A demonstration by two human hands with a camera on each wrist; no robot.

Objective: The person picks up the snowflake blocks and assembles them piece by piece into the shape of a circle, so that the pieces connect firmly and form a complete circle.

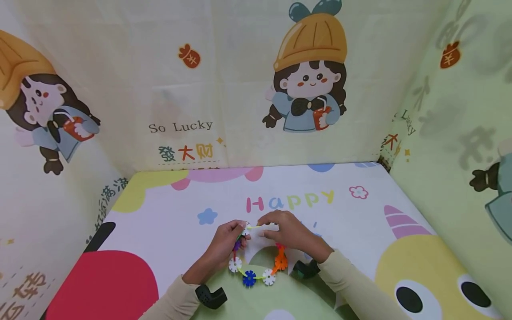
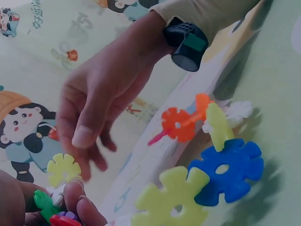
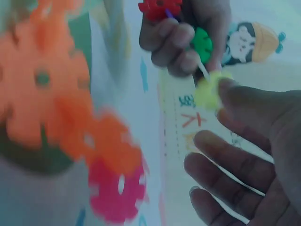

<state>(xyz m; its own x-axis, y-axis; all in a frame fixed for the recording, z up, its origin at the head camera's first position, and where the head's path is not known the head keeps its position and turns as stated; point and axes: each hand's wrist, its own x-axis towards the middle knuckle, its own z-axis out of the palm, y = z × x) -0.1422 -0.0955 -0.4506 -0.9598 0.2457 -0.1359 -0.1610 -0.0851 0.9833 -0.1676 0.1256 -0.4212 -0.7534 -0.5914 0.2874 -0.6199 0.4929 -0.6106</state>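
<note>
A curved chain of slotted plastic snowflake discs hangs between the hands. My left hand grips one end of it, with a green disc and a red disc at its fingers. From that end a yellow disc sticks out on a white one. My right hand is beside the yellow disc, thumb and fingers spread; whether it touches the disc is hard to tell. Lower along the chain are a blue disc and a white disc. Orange discs lead to a pink disc at the free end.
Beneath the hands is a table with a printed cover showing coloured shapes and lettering. Cloth walls with cartoon figures stand behind and at both sides. Each wrist wears a dark camera.
</note>
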